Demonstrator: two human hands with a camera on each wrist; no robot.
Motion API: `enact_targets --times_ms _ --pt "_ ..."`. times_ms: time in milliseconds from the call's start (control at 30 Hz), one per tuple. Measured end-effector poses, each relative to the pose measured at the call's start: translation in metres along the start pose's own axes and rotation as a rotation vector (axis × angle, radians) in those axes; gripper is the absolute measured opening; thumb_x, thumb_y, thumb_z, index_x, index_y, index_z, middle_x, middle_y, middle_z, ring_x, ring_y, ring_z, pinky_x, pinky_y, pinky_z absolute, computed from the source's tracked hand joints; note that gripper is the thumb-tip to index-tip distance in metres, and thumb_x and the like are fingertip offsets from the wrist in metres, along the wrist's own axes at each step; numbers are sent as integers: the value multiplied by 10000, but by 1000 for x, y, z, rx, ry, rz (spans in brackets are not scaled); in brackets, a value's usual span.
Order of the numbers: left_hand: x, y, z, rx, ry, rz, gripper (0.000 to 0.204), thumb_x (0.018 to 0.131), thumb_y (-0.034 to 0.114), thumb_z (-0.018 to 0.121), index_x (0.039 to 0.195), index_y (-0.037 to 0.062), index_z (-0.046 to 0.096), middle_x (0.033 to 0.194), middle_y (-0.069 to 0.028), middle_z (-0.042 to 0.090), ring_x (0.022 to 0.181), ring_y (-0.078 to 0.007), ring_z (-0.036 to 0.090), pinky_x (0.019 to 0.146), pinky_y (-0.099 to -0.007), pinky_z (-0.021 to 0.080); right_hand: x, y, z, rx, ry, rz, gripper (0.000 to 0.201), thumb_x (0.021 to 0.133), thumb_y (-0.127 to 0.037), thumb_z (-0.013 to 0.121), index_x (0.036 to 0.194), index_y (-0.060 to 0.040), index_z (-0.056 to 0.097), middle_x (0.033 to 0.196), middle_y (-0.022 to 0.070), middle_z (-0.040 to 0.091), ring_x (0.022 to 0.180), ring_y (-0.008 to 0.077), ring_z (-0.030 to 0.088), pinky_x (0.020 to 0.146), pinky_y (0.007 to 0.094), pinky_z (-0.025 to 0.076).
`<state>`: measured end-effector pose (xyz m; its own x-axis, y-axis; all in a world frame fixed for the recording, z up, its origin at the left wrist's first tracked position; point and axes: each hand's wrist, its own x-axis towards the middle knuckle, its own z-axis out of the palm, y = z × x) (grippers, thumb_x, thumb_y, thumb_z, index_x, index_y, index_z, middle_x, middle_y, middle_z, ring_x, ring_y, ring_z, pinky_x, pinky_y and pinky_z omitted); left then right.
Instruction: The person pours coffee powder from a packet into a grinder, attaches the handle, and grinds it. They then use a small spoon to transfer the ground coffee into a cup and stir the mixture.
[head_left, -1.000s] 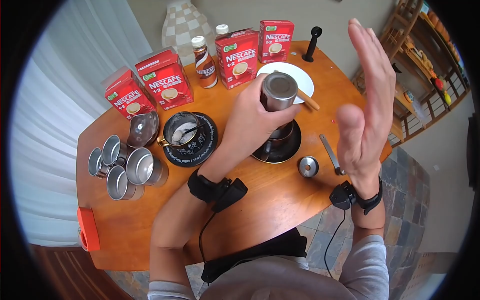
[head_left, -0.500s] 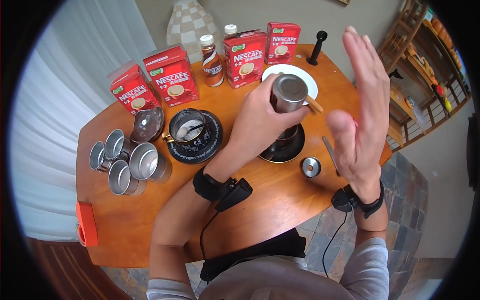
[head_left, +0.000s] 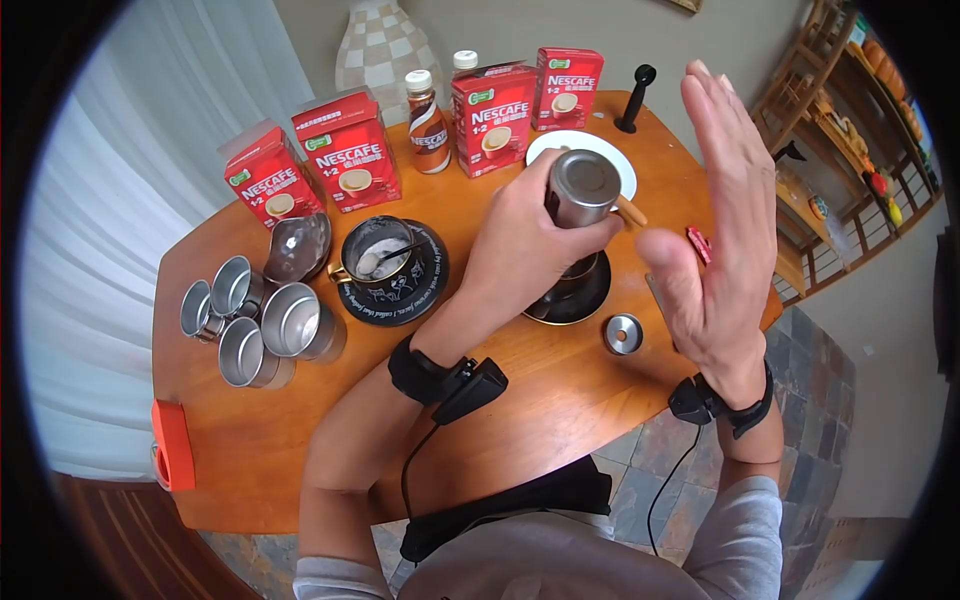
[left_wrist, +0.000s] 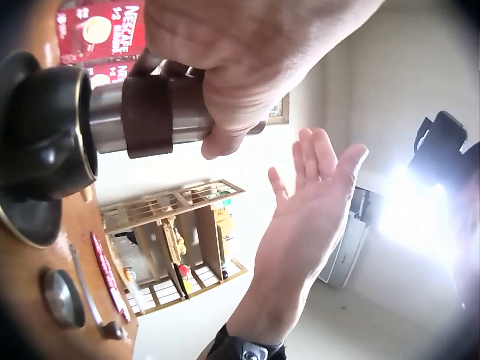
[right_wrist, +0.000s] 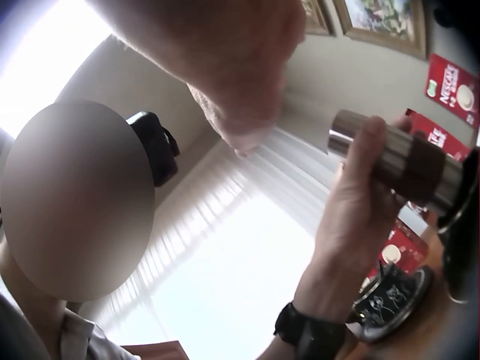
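Note:
My left hand (head_left: 515, 240) grips a steel hand coffee grinder (head_left: 585, 185) with a brown band, thumb and fingers wrapped round it. In the left wrist view its far end reaches the mouth of a dark cup (left_wrist: 49, 135) with a gold rim, on a black saucer (left_wrist: 37, 225). My right hand (head_left: 725, 230) is raised to the right of the grinder, apart from it, fingers straight and palm turned towards it. Below that hand lie a round steel lid (head_left: 623, 334) with a centre hole, a metal crank handle (left_wrist: 86, 289) and a red stick packet (left_wrist: 110, 277).
Several steel cups (head_left: 240, 350) and a glass bowl (head_left: 298, 248) stand at the left. A black cup (head_left: 382, 240) with white contents and a spoon sits nearby. Red Nescafe boxes (head_left: 350, 165), a bottle (head_left: 428, 140) and a white plate (head_left: 620, 165) line the back.
My right hand has come slightly left, nearer the grinder, and the red packet now shows beside it. The left hand still holds the grinder over the cup; the head view has shifted a little.

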<state>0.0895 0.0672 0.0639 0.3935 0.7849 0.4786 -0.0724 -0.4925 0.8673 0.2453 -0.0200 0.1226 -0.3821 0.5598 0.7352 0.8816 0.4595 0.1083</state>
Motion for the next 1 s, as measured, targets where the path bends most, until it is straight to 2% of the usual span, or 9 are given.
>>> enact_targets --times_ms 133,267,333,433,533,600,800,900,1000 --pt "3 -12 1 -58 24 -31 490 793 186 874 1200 25 654 1081 -151 761 964 -278 754 858 -397 588 -4 -17 14 -68 -247 2 802 962 -535 668 1538 -5 491 1562 214 517 1471 401 464 1231 507 320" --pt "0 -4 -3 2 0 31 502 794 188 869 1209 15 647 1070 -164 758 959 -293 753 859 -401 588 4 5 -5 0 41 -16 872 929 -603 670 1560 -36 470 1604 172 479 1501 369 431 1235 531 308" --pt "2 -11 -2 -19 15 3 495 803 199 868 1203 13 645 1073 -163 759 972 -293 754 861 -401 588 -1 -17 6 -100 -275 -38 857 964 -573 656 1559 11 457 1608 179 477 1506 366 429 1234 497 326" --pt "1 -10 2 3 20 44 488 802 191 862 1195 8 640 1060 -167 758 962 -293 753 847 -400 587 -3 -3 5 -18 -3 11 891 924 -604 683 1569 -33 455 1602 165 485 1504 364 429 1234 532 315" --pt "-2 -6 -2 -21 12 -1 492 797 178 857 1203 8 638 1049 -172 757 954 -301 752 838 -403 588 4 -5 -7 0 38 7 875 913 -558 726 1566 -40 461 1593 166 497 1502 360 433 1233 528 318" --pt "2 -5 0 -51 27 -10 492 800 185 860 1206 12 641 1057 -172 758 966 -304 754 851 -408 588 -3 -23 12 -38 -256 16 812 957 -492 718 1552 2 471 1592 191 496 1497 360 444 1231 491 333" --pt "-1 -6 -1 -27 18 7 518 779 173 866 1215 13 637 1051 -180 756 956 -311 752 849 -412 588 1 0 -4 5 17 20 889 918 -577 712 1574 -37 449 1597 186 486 1503 384 425 1230 484 340" --pt "0 -6 2 -65 25 -21 489 797 190 864 1196 14 644 1069 -176 761 983 -313 756 870 -413 586 -9 -19 15 -109 -282 21 865 979 -617 619 1559 6 462 1606 204 473 1512 375 421 1224 477 347" --pt "-2 -6 1 6 6 23 517 779 163 858 1217 10 632 1055 -171 756 945 -299 749 845 -405 587 -2 0 -2 -45 -14 10 934 931 -685 611 1577 -32 443 1609 184 470 1515 395 405 1227 495 341"
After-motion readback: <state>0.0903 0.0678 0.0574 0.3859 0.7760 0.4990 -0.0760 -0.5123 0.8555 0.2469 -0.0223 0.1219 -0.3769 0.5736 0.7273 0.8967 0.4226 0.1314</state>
